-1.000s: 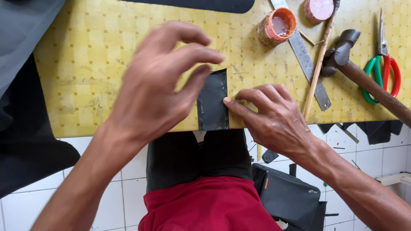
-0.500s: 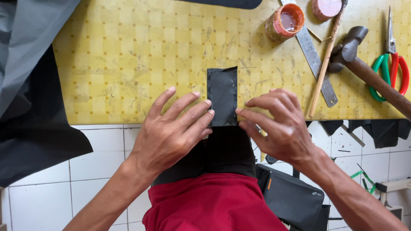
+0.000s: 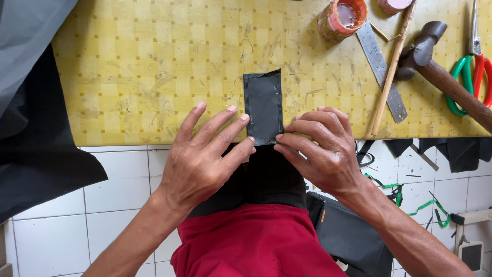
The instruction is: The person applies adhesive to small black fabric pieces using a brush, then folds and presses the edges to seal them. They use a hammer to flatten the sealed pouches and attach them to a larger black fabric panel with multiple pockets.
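One black leather piece lies flat at the near edge of the yellow tabletop. Two hands pinch its bottom end: the left hand and the right hand. At the far right corner sit one orange pot, one metal ruler, one stick, one hammer and one pair of scissors.
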